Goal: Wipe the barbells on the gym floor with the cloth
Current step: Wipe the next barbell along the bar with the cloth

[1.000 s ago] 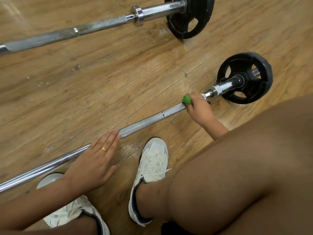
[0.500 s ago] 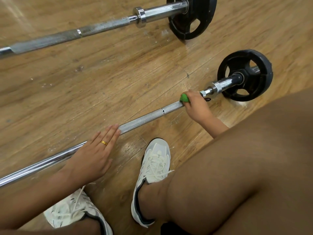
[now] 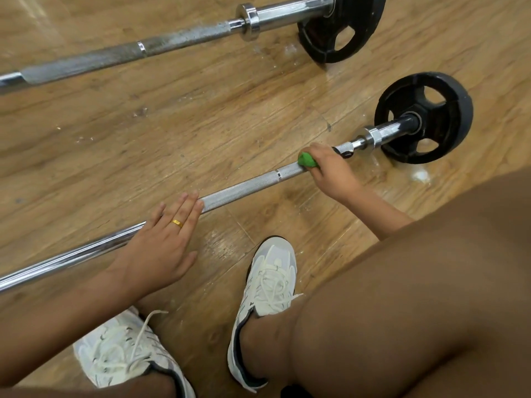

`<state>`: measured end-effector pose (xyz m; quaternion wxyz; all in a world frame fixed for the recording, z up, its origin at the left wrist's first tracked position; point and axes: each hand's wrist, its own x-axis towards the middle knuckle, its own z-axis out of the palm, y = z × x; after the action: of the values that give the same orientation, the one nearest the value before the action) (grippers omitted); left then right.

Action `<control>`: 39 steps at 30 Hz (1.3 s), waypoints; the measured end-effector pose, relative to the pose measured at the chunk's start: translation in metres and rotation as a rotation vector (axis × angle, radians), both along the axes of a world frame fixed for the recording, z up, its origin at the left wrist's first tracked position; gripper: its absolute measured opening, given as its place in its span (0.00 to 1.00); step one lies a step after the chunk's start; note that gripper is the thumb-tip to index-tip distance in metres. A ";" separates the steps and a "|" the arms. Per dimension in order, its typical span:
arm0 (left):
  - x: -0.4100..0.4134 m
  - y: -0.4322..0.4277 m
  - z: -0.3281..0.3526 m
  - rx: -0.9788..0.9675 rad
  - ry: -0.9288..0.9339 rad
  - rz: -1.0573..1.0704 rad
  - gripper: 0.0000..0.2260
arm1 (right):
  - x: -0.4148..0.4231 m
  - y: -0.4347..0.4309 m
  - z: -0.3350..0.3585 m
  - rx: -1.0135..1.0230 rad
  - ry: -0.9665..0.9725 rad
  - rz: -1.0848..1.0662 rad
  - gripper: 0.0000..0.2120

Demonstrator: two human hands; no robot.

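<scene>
In the head view, we look down at two barbells lying side by side on the gym floor (image 3: 201,119). The near barbell (image 3: 247,183) runs from the left edge up to its black plate (image 3: 425,119) at the right. The far barbell (image 3: 172,44) lies well apart from it, along the top of the picture.

We judge the step in hand to be wiping the near barbell's knurled shaft close to its right end. The green cloth (image 3: 307,161) sits on that shaft, a short way left of the chrome collar (image 3: 372,136), and only a small bunch of it shows. The right hand (image 3: 330,170) reaches out past the bent knee. Its fingers are curled over the bar and the cloth together, gripping both, with the knuckles up. How far the cloth wraps under the bar we cannot tell.

The left hand (image 3: 161,245) lies flat across the middle of the same shaft. Its fingers are straight and together and point toward the right hand, pressing down rather than grasping. We take this as steadying the bar against rolling. A gold ring (image 3: 177,224) shows on one finger.

The next move, as we read it, calls for sliding the clenched cloth along the knurling while the left palm pins the bar. The far barbell, whose knurling looks specked and dull, is not yet being wiped. Two white shoes (image 3: 270,282) stand just near of the bar.
</scene>
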<state>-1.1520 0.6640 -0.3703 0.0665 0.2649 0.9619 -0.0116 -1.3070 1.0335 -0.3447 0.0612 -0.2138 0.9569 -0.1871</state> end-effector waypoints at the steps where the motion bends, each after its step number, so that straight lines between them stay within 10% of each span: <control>1: -0.002 -0.001 0.000 -0.001 0.001 0.007 0.41 | -0.004 0.002 -0.001 0.008 0.001 -0.015 0.08; 39: -0.054 -0.022 0.001 0.001 -0.024 0.116 0.41 | -0.052 -0.025 -0.016 0.019 0.130 -0.040 0.12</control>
<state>-1.2057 0.6421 -0.3691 0.0788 0.2088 0.9748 -0.0041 -1.3585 1.0089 -0.3609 -0.0027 -0.2055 0.9647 -0.1650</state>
